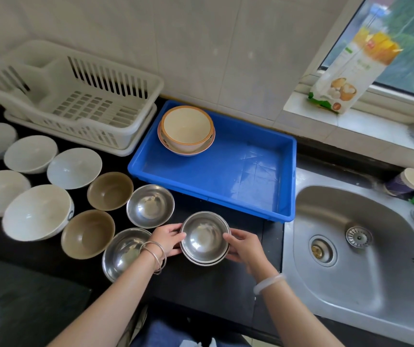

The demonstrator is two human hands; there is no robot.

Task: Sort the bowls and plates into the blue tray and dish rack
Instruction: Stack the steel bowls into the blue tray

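A stack of steel bowls (204, 237) sits on the black counter near its front edge. My left hand (169, 240) grips its left rim and my right hand (244, 247) grips its right rim. Two more steel bowls (149, 205) (122, 254) lie to the left, the nearer one partly under my left wrist. Beside them are two brown bowls (110, 190) (87, 234) and several white bowls (37, 215). The blue tray (251, 171) behind holds a cream bowl on a patterned plate (186, 130) in its far left corner. The white dish rack (80, 101) stands empty at the back left.
A steel sink (356, 249) lies to the right of the counter, with a cup (407, 181) and green sponge behind it. A carton (351, 73) leans on the window sill. A tiled wall runs behind the rack and tray.
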